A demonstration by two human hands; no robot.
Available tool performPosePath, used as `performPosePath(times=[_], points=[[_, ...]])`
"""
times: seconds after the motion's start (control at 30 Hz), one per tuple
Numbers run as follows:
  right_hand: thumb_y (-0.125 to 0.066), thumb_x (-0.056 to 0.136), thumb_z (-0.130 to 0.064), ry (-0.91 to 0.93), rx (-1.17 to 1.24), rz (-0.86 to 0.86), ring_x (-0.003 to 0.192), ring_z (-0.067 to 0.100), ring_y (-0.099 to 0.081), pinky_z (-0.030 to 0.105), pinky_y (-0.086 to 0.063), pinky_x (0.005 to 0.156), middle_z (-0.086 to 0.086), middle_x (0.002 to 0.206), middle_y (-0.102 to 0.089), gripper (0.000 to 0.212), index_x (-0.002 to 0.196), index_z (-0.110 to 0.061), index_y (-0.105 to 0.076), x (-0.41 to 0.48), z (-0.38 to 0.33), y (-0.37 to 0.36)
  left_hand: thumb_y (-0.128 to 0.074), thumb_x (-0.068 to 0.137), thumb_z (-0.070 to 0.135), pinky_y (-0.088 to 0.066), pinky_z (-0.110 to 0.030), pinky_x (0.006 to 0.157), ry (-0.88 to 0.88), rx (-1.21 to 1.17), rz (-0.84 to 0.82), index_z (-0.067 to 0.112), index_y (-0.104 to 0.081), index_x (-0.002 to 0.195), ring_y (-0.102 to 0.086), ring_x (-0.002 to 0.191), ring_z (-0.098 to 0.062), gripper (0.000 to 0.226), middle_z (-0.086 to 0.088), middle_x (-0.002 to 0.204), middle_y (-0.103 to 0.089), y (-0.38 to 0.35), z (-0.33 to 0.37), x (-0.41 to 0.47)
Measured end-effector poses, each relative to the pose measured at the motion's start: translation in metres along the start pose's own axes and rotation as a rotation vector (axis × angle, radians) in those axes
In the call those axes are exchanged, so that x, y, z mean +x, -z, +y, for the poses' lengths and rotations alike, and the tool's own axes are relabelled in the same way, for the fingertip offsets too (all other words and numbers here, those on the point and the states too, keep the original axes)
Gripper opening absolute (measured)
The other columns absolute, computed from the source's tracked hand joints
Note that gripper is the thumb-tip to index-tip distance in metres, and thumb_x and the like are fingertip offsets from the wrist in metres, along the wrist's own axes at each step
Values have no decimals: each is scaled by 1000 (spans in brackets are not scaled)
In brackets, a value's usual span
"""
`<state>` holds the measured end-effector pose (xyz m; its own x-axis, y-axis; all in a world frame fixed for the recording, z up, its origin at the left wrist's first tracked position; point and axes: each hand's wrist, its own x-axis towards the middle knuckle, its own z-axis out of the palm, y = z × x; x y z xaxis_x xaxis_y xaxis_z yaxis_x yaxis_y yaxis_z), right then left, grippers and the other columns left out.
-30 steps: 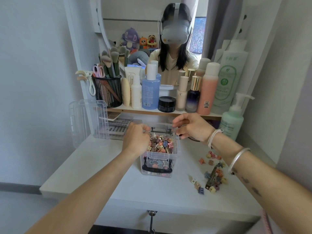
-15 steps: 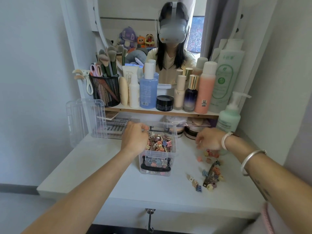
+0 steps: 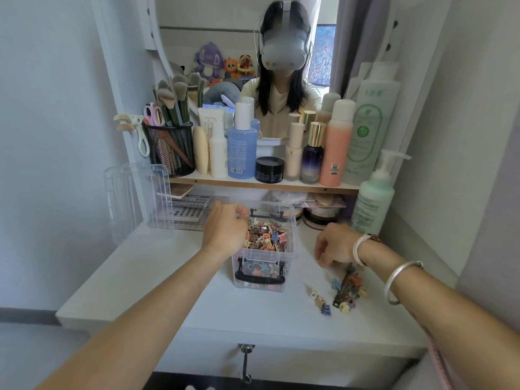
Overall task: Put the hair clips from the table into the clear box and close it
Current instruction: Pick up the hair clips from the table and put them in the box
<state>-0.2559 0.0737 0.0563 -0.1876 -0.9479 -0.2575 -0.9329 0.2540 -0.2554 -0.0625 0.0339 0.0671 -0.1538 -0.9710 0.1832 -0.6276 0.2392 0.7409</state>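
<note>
The clear box (image 3: 291, 243) stands open at the middle of the white table, nearly full of small coloured hair clips (image 3: 267, 235), with a black handle on its front. My left hand (image 3: 225, 229) grips the box's left rim, fingers curled over the edge. To the right, my right hand (image 3: 334, 246) is down on the table with its fingers curled over loose clips at the far end of a pile. The rest of the loose hair clips (image 3: 346, 291) lie just in front of that hand, with a few strays to their left. The box's clear lid (image 3: 135, 198) leans upright at the back left.
A shelf (image 3: 264, 184) behind the box carries bottles, a black jar and a mesh cup of brushes. A green pump bottle (image 3: 371, 201) stands at the back right, close to my right wrist. Trays and compacts sit under the shelf. The table's front edge (image 3: 253, 333) is near.
My right hand left the box's far rim, swung right and dropped onto the loose clips on the table. My left hand has stayed on the box's left rim.
</note>
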Motion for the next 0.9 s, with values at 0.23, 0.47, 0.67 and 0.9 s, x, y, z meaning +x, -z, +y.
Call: performPosePath(times=[0.23,0.47,0.67,0.9], points=[[-62,81,3,274,711,185,42,-4,-57,4,-45,43,1,66,-59,12,80,-9,-65,-22,-34,53,-42,91,5,-40,-33,99,16,-22,-4,8,-64,111,-52,115,-30,30,-13,130,-50,-1,1,-2],[-60,87,-15,237,468,105,53,5,-57,11,-47,43,-3,75,-60,10,97,-16,-62,-27,-43,52,-41,90,5,-46,-35,95,-9,-41,-20,8,-65,105,-58,106,-32,29,-12,126,-51,-4,4,-7],[-47,89,-10,-92,-192,-8,58,14,-59,25,-48,56,9,104,-65,32,120,-11,-57,-18,17,31,-42,89,4,-50,-40,89,-23,-44,-13,9,-66,103,-61,96,-38,28,-15,119,-57,-6,4,-5],[-39,94,-14,-86,-299,-3,112,26,-56,29,-44,95,9,125,-59,32,119,-9,-58,-12,39,2,-42,91,5,-48,-41,93,-27,-45,-7,9,-66,105,-60,100,-38,28,-13,122,-49,-6,4,-6]])
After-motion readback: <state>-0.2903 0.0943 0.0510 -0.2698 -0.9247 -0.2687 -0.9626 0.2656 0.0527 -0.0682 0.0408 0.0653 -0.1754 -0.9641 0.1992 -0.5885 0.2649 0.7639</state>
